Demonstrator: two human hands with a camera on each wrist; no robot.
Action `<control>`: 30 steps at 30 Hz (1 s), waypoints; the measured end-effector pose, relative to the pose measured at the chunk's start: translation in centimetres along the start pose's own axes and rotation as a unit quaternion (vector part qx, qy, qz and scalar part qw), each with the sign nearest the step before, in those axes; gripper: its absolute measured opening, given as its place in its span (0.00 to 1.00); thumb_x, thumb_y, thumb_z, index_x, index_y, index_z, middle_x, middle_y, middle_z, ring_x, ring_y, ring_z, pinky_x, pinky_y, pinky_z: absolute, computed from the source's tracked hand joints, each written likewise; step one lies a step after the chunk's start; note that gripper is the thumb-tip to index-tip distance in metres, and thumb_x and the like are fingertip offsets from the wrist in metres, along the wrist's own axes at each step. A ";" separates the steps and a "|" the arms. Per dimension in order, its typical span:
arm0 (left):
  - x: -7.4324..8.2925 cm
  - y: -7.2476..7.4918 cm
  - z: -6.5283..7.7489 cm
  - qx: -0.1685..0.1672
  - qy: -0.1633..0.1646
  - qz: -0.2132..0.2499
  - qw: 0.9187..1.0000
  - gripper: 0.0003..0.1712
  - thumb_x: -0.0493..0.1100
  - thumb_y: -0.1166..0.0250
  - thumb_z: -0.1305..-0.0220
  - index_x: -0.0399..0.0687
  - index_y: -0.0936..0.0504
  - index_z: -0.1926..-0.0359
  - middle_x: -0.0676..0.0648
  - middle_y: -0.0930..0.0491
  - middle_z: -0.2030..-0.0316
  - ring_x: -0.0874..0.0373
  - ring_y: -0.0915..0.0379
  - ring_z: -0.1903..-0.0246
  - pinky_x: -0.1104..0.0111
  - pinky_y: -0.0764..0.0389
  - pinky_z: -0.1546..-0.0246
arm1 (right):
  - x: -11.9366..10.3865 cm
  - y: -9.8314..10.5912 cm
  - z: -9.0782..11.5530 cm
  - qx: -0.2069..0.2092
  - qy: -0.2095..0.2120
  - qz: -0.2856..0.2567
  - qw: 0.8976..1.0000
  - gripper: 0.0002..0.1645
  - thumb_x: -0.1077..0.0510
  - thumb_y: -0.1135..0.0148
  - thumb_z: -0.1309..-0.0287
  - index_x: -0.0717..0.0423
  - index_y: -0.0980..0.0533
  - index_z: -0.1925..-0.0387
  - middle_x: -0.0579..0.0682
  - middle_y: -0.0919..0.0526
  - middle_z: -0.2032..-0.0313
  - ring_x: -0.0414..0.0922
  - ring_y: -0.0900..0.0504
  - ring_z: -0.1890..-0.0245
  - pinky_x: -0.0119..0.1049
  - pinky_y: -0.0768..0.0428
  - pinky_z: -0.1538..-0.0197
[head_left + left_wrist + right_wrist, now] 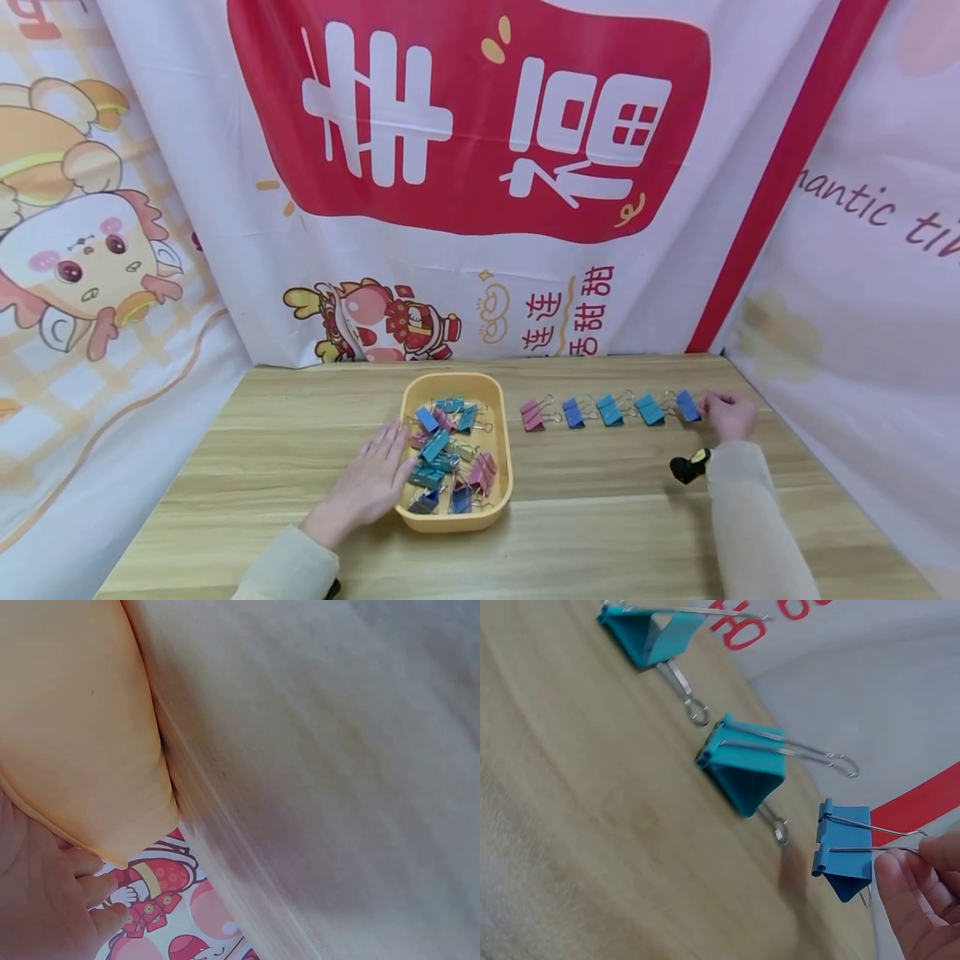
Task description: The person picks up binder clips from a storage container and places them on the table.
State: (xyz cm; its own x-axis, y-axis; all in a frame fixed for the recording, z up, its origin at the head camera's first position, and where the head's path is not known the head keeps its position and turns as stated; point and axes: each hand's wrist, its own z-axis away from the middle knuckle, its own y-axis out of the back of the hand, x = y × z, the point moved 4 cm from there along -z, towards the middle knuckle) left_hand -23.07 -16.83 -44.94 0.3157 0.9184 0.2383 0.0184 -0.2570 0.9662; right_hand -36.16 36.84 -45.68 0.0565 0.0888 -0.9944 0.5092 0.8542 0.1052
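Observation:
My right hand [729, 417] pinches a wire handle of a blue binder clip [847, 844] between thumb and fingers at the right end of a row of clips. Left of it stand a teal clip [746, 765], another teal clip [610, 410], a blue clip [573, 413] and a pink clip [533, 415]. With fingers extended, my left hand [369, 475] rests against the left side of a yellow plastic bin [454, 523]. Inside the bin lie several blue, teal and pink clips. The left wrist view shows the bin's outer wall [82, 712] beside the fingers.
The wooden table [592, 533] meets a printed cloth backdrop [480, 292] just behind the bin and the row. Cloth walls also stand at the left and right sides. A black strap piece [688, 467] hangs by the right wrist.

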 end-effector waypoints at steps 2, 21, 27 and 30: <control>0.0 0.0 -0.1 0.002 0.000 0.001 1.000 0.33 0.52 0.62 0.27 0.32 0.49 0.32 0.35 0.56 0.32 0.42 0.62 0.33 0.51 0.53 0.36 | 0.5 0.1 -0.3 0.006 0.004 0.005 1.000 0.17 0.70 0.48 0.44 0.82 0.30 0.55 0.43 0.22 0.85 0.33 0.22 0.84 0.24 0.21 0.74; 0.2 0.1 0.0 -0.004 0.002 -0.003 1.000 0.34 0.53 0.62 0.27 0.32 0.49 0.32 0.35 0.56 0.32 0.43 0.62 0.33 0.51 0.54 0.36 | 1.9 0.5 -0.9 -0.009 -0.033 0.014 0.999 0.22 0.70 0.48 0.44 0.81 0.33 0.49 0.45 0.21 0.84 0.35 0.22 0.84 0.25 0.21 0.74; 0.1 0.1 0.0 -0.005 0.004 0.000 1.000 0.33 0.52 0.62 0.27 0.32 0.49 0.32 0.35 0.55 0.32 0.42 0.62 0.33 0.51 0.53 0.36 | 1.9 0.4 -1.0 -0.007 -0.055 -0.022 0.998 0.23 0.71 0.48 0.45 0.80 0.34 0.47 0.45 0.22 0.83 0.35 0.21 0.84 0.27 0.20 0.72; 0.1 0.0 0.0 -0.004 0.004 -0.002 1.000 0.33 0.52 0.62 0.27 0.32 0.49 0.32 0.35 0.55 0.32 0.42 0.62 0.33 0.51 0.53 0.36 | 1.9 0.4 -1.0 -0.009 -0.051 -0.027 0.998 0.25 0.72 0.49 0.44 0.80 0.36 0.45 0.45 0.21 0.83 0.35 0.21 0.83 0.27 0.19 0.71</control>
State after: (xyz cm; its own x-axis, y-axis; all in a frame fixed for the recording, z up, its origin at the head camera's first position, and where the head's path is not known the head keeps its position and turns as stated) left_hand -23.05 -16.70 -44.90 0.3079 0.9221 0.2345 0.0116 -0.2501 0.9681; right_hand -36.73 37.89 -47.53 0.1173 -0.0104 -0.9930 0.4980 0.8658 0.0498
